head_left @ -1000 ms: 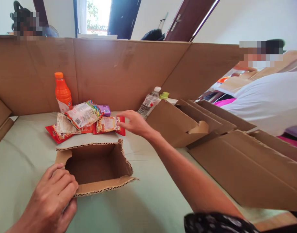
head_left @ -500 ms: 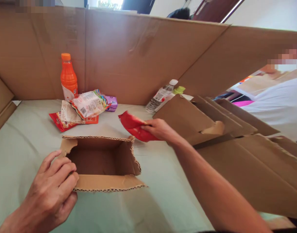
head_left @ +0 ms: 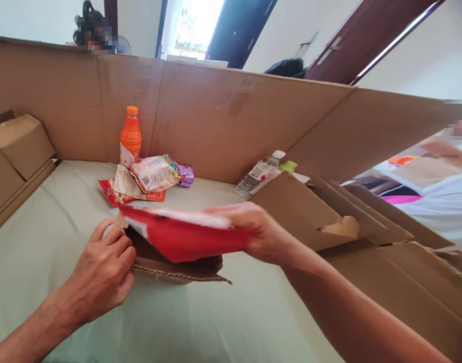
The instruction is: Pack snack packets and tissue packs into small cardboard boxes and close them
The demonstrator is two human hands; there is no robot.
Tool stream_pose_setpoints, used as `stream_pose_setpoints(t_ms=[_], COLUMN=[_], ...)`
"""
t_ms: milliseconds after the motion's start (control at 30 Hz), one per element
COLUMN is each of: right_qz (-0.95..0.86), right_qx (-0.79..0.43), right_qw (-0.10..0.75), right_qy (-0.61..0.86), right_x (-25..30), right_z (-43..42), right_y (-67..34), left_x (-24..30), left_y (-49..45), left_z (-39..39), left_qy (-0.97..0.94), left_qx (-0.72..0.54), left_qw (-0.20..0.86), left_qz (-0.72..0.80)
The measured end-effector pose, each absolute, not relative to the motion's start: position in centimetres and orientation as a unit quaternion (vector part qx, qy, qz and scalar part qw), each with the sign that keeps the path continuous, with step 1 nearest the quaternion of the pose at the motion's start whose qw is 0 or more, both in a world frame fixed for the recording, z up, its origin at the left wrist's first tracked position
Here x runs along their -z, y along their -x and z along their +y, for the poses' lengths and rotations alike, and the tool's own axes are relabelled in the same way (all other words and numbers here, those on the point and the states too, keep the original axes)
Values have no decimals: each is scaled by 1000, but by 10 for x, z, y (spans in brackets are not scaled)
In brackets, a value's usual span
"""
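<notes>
My right hand [head_left: 255,232] grips a red snack packet [head_left: 181,237] by its right end and holds it flat over the small open cardboard box [head_left: 185,267] on the pale green table. The packet hides most of the box's opening. My left hand [head_left: 102,269] has its fingers curled round the box's left wall. Behind the box lies a pile of snack packets [head_left: 147,176] with a small purple pack [head_left: 186,175] at its right edge. An orange drink bottle [head_left: 130,136] stands upright behind the pile.
A tall cardboard wall [head_left: 223,121] runs along the table's far side. A clear water bottle [head_left: 259,174] lies near it. Folded cardboard sheets [head_left: 367,242] are stacked at the right, and closed boxes [head_left: 15,151] sit at the left. Another person sits far right.
My right hand picked the red packet off the pile's right side and carried it toward me, over the box. My left hand has stayed on the box's left wall.
</notes>
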State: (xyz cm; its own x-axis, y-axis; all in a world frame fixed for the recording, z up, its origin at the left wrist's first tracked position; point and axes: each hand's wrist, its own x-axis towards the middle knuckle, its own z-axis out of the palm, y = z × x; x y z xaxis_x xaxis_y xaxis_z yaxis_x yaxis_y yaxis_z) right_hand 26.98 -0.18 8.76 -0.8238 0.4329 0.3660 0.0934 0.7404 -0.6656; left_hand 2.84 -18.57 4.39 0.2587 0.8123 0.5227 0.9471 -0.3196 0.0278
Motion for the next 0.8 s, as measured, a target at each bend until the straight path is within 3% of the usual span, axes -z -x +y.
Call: stream_pose_setpoints(t_ms=[133,300,533,733,800], right_qz=[-963,-954,-938,-938,-948], right_qx=[-229,-141,-131,-141,-151], right_qw=[5,-156,-272,-270,-215], right_qy=[144,211,172,168,183], right_x=[-95,-95,-65,-67,-80], right_z=[-15,-17,-10,-6,-6], right_y=[-250,-215,-183,-182,-197], left_x=[-41,-41,-41,-39,-39], left_y=[-29,-30,-27,-26,-24], left_z=[-188,-185,-183,-177,-181], left_qy=[780,784,792,801,797], left_qx=[218,214,224,239,264], left_qw=[159,158,143,136,145], left_qz=[-565,-561,-549,-532,-524])
